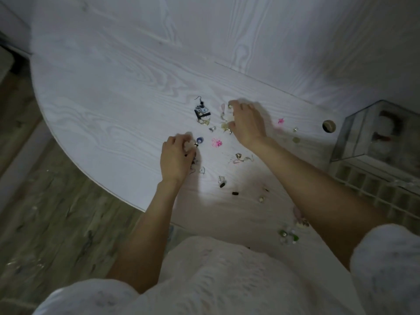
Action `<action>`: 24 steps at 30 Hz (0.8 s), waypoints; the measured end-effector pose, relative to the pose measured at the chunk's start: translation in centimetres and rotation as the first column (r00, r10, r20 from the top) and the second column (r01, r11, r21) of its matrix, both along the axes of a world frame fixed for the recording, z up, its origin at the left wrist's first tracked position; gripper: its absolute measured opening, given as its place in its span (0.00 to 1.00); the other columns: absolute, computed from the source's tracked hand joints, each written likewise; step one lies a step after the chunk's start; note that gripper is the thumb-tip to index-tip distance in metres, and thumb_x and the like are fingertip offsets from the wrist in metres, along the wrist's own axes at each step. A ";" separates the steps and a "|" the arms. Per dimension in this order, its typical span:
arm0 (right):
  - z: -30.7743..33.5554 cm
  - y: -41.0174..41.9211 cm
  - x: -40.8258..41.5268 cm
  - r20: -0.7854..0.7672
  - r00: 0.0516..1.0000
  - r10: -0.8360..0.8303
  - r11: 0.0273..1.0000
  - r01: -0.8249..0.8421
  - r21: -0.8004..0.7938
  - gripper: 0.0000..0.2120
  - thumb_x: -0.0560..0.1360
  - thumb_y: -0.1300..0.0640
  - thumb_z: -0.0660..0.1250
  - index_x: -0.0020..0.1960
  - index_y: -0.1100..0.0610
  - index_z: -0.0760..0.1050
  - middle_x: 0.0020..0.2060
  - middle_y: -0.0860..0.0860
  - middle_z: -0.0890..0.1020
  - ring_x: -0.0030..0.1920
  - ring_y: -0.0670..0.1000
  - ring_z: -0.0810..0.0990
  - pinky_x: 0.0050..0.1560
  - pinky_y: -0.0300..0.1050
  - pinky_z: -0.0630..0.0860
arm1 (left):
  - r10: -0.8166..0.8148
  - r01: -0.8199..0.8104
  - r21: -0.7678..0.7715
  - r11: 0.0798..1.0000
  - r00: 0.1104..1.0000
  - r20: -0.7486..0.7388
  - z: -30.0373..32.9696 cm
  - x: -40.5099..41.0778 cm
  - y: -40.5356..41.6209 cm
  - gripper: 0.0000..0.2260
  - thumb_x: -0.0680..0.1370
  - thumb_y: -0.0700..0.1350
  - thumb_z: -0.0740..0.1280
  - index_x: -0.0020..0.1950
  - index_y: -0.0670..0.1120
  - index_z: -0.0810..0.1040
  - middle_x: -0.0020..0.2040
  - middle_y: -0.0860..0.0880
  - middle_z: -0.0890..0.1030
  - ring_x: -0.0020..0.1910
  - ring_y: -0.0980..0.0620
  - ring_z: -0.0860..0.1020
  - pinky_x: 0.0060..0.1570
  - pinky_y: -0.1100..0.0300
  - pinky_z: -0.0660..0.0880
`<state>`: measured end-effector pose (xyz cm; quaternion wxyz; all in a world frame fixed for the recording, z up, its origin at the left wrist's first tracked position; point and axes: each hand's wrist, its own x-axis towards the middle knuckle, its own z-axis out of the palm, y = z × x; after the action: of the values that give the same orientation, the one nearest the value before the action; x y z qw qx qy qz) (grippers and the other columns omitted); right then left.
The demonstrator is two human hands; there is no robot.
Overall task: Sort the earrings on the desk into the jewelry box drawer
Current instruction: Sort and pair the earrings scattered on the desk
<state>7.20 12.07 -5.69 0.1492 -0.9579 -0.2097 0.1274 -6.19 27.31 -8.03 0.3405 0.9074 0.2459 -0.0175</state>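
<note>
Several small earrings lie scattered on the white wood-grain desk [113,105]: a black dangling earring [201,110], a pink flower earring [216,142], a blue round one [200,140], and dark beads [235,193]. My left hand [175,158] rests on the desk with fingers curled around small dark earrings. Further back, my right hand [246,123] is over a cluster of pale earrings [225,126], fingers bent and pinching at them. The jewelry box [372,137] is clear and stands at the right, with its divided drawer [375,189] pulled out in front.
A round cable hole [329,126] sits in the desk beside the box. More earrings, green and pink [288,235], lie near the front edge on the right. The desk's curved left edge drops to a wooden floor [45,212]. The picture is dim and blurred.
</note>
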 end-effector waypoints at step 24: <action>3.0 -15.7 -19.7 -0.481 0.705 -0.522 0.467 0.707 0.531 0.04 0.78 0.62 0.61 0.52 0.55 0.71 0.40 0.54 0.81 0.34 0.44 0.82 0.37 0.39 0.80 | -0.501 0.512 -0.301 0.804 0.857 0.121 3.4 -7.1 -9.6 0.02 0.78 0.46 0.63 0.49 0.49 0.74 0.39 0.54 0.80 0.37 0.57 0.77 0.37 0.61 0.73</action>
<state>-12.50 -3.59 -2.72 0.5509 -0.8166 0.1419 0.0978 -13.29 17.71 -4.63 0.4715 0.8718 -0.0171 -0.1317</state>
